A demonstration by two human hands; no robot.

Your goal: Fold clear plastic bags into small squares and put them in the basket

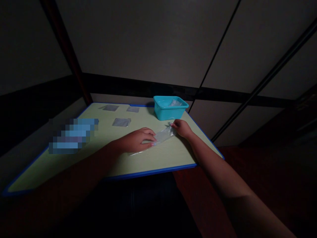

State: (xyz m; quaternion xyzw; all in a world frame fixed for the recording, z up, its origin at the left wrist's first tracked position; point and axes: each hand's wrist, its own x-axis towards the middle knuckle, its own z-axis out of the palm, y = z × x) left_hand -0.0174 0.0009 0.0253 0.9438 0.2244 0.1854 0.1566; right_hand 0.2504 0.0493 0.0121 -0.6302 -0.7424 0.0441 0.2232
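Observation:
A clear plastic bag [163, 135] lies stretched across the pale tabletop between my hands. My left hand [138, 138] rests on it with fingers spread, pressing its left part against the table. At the other end my right hand [182, 128] pinches the bag's edge between thumb and fingers, slightly raised. Farther back, a flat folded plastic bag [121, 122] lies beyond my left hand. Two more flat folded pieces, one at the back left [110, 107] and one at the back middle [133, 109], lie behind it.
A turquoise plastic basin [170, 114] stands at the table's back right, with crumpled clear plastic [175, 103] inside. A blurred-out blue item [74, 135] is at the left. The table [153, 165] has a blue edge, and panelled cabinet doors [138, 43] rise behind it.

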